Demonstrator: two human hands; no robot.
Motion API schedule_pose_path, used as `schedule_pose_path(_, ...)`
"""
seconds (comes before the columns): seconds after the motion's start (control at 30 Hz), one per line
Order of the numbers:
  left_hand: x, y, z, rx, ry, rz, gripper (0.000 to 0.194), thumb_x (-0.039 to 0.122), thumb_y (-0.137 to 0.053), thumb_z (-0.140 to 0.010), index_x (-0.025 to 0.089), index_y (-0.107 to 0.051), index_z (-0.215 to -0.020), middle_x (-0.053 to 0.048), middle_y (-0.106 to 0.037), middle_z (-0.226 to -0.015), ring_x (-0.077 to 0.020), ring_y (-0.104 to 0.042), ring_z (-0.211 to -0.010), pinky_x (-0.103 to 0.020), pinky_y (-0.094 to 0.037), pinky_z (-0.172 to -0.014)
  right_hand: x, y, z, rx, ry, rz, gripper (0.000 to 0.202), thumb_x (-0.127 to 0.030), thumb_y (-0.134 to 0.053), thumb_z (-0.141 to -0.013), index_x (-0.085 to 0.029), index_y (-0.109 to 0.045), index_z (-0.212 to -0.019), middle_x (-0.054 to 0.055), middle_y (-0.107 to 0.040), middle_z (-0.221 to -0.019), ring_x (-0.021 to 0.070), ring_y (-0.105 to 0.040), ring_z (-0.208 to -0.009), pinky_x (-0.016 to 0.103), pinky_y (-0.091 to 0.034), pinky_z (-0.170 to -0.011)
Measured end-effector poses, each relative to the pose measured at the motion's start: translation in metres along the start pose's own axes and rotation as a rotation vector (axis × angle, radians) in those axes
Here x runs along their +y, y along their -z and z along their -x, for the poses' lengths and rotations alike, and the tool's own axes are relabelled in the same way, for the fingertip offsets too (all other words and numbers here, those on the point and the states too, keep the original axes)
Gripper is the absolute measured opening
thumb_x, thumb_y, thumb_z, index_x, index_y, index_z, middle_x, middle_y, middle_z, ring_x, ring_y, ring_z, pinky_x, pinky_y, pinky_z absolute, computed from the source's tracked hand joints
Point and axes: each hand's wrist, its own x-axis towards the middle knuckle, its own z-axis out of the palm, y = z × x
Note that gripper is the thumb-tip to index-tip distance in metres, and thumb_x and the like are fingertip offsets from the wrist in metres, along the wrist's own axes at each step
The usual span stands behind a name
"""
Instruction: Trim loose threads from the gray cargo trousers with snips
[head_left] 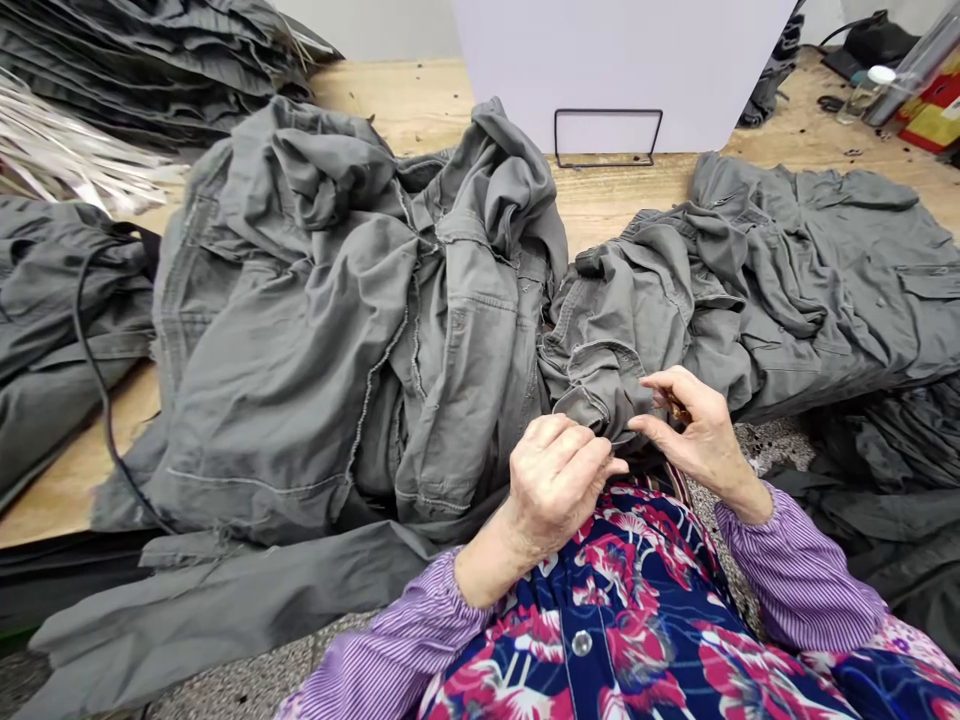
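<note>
My left hand [559,480] is closed, its fingers curled over the near edge of a crumpled grey garment [626,310] with raw seams and a small black piece on it. Close by on the right, my right hand [697,430] has thumb and forefinger apart at the cloth. A small amber-brown object [677,408] shows inside its curled fingers; most of it is hidden, so its kind is unclear. Left of my hands lies a large bunched heap of grey garments [315,330] with seams and frayed edges showing.
Grey cloth is stacked at the back left [150,70], beside pale strips [67,140]. A white panel [615,60] with a black wire stand [607,162] rises behind. More grey garments [847,270] lie right. A dark cord [105,400] crosses the left side. A small bottle [866,95] stands back right.
</note>
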Motion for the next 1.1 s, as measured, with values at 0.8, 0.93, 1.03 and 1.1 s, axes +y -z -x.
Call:
schedule_pose_path(0.8, -0.003, 0.005, -0.012, -0.24, 0.488, -0.257, 0.035, 0.044, -0.074, -0.062, 0.017, -0.053, -0.064, 0.001, -0.057, -0.059, -0.0169, -0.05, -0.063, -0.034, -0.033, -0.065, -0.011, -0.034, -0.052, 0.15, 0.261, -0.203, 0.012, -0.018, -0.06, -0.082, -0.018, -0.057, -0.069, -0.001, -0.054, -0.064, 0.0106, -0.05, -0.059, 0.023, -0.04, -0.053)
schedule_pose_path(0.93, -0.014, 0.007, -0.051, 0.113, 0.518, -0.104, 0.025, 0.022, -0.073, -0.064, 0.017, -0.05, -0.058, 0.005, -0.049, -0.051, -0.01, -0.044, -0.05, -0.027, -0.033, -0.053, -0.037, -0.006, -0.101, 0.32, 0.492, -0.101, 0.014, -0.016, -0.057, -0.083, -0.019, -0.056, -0.069, -0.001, -0.055, -0.065, 0.0114, -0.053, -0.062, 0.025, -0.044, -0.057)
schedule_pose_path(1.03, -0.02, 0.046, -0.105, 0.41, 0.26, -0.112, 0.014, 0.011, -0.068, -0.067, 0.019, -0.056, -0.067, 0.006, -0.055, -0.061, -0.0084, -0.048, -0.054, -0.025, -0.037, -0.052, -0.061, 0.027, -0.142, 0.606, 0.569, -0.063, 0.015, -0.016, -0.056, -0.084, -0.021, -0.056, -0.07, -0.002, -0.051, -0.064, 0.012, -0.056, -0.069, 0.025, -0.045, -0.064)
schedule_pose_path(1.1, -0.025, 0.068, -0.13, 0.545, 0.048, -0.199, 0.016, 0.008, -0.067, -0.068, 0.019, -0.056, -0.064, 0.006, -0.054, -0.062, -0.0085, -0.05, -0.061, -0.025, -0.041, -0.059, -0.062, 0.04, -0.152, 0.778, 0.643, 0.05, 0.011, -0.016, -0.057, -0.084, -0.022, -0.059, -0.074, -0.001, -0.051, -0.068, 0.0136, -0.056, -0.08, 0.026, -0.044, -0.071)
